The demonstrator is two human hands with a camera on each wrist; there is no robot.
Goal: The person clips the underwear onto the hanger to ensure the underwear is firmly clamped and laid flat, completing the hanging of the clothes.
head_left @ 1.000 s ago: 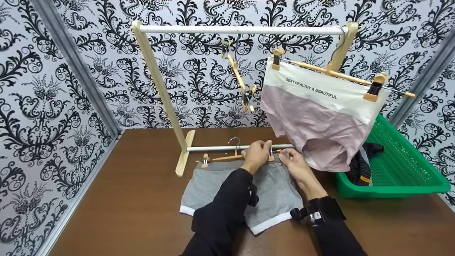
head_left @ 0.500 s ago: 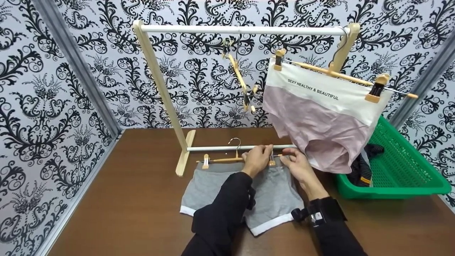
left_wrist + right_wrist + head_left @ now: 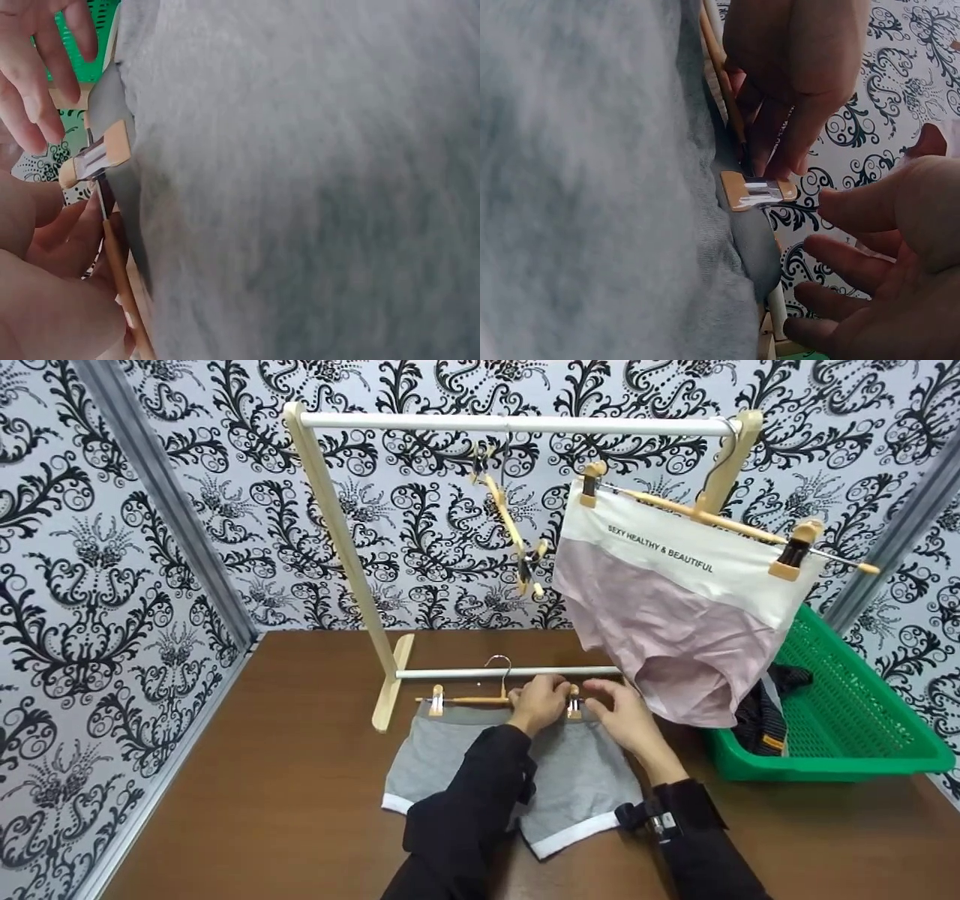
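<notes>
Grey shorts (image 3: pixel 439 754) with white hems lie on the table, their waistband along a wooden clip hanger (image 3: pixel 476 700). Both hanger clips sit on the waistband: the left clip (image 3: pixel 436 701) and the right clip (image 3: pixel 574 703). My left hand (image 3: pixel 541 705) holds the hanger beside the right clip, its fingers curled behind the bar in the left wrist view. Just right of that clip is my right hand (image 3: pixel 628 724), its fingers spread and apart from the clip (image 3: pixel 759 193) in the right wrist view.
A wooden rack (image 3: pixel 330 502) with a white rail stands behind. From it hang pink-and-white briefs (image 3: pixel 667 607) on a clip hanger and a bare clip hanger (image 3: pixel 507 516). A green basket (image 3: pixel 862 765) at the right holds dark clothing (image 3: pixel 763 720).
The right clip has come down flatter onto the waistband. My right hand's fingers have let go of the hanger's end and spread apart; my left hand stays beside the clip.
</notes>
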